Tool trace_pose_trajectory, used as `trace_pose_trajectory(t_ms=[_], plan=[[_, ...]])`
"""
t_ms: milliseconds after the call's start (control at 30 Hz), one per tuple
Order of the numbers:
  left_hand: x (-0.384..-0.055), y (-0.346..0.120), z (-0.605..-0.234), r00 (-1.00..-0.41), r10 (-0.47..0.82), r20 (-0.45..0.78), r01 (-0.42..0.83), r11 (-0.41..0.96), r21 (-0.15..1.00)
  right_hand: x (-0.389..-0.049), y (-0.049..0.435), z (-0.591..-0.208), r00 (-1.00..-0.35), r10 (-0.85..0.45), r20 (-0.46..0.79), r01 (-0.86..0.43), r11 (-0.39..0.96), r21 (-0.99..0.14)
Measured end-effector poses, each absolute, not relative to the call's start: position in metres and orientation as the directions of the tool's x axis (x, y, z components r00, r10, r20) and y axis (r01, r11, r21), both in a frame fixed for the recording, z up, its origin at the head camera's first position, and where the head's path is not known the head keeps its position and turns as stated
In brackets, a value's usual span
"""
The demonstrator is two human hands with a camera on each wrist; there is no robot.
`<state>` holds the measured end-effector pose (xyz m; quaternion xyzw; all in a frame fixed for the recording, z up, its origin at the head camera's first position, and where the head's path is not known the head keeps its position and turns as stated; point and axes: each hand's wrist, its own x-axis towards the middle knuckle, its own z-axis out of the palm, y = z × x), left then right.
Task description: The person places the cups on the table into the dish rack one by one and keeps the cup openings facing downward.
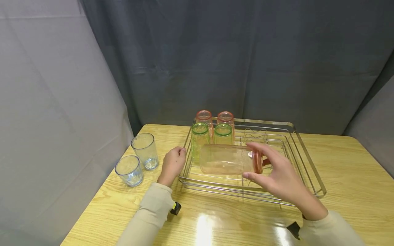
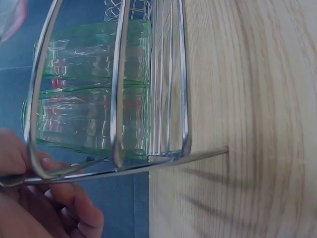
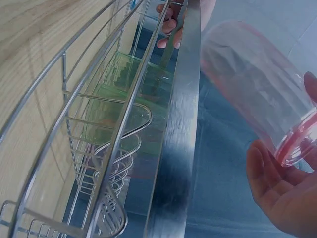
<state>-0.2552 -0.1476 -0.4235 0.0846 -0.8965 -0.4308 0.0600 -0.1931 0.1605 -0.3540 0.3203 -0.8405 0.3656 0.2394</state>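
Note:
My right hand (image 1: 278, 172) holds a pink-tinted drinking glass (image 1: 226, 159) on its side above the wire dish rack (image 1: 212, 186). Thumb and fingers grip the glass near its deeper pink end, also visible in the right wrist view. At the rack's left edge, my left hand (image 1: 173, 164) pinches the metal rim, as the left wrist view shows. Inside the rack, toward its left side, stand two green glasses, one on the left (image 1: 199, 140) and one on the right (image 1: 223, 135). Behind them stand two pink glasses, left (image 1: 204, 118) and right (image 1: 225, 119).
Left of the rack, a taller blue-tinted glass (image 1: 145, 150) and a shorter one (image 1: 130, 171) stand on the wooden table (image 1: 234, 222). Curved wire dividers (image 1: 255, 134) rise at the rack's back. A dark curtain (image 1: 215, 61) hangs behind the table.

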Motion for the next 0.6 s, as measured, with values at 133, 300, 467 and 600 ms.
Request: trace_pose_trajectory(t_ms=[133,300,467,600], plan=[[-0.256,-0.148,-0.424,-0.979,-0.203,0.031,-0.103,0.617,0.781,-0.2,0.155,-0.353,-0.677,-0.371,0.636,-0.723,0.499,-0.478],[-0.257,-0.148,-0.426,-0.981,-0.192,0.026,-0.101,0.621,0.777,-0.206,0.148,-0.357,-0.698,-0.37,0.613,-0.705,0.504,-0.498],[-0.256,-0.148,-0.425,-0.982,-0.186,0.026,-0.097,0.621,0.778,-0.21,0.14,-0.357,-0.721,-0.385,0.576,-0.683,0.535,-0.497],[-0.256,-0.148,-0.423,-0.982,-0.184,0.032,-0.093,0.628,0.773,-0.216,0.134,-0.354,-0.722,-0.416,0.552,-0.682,0.558,-0.472]])
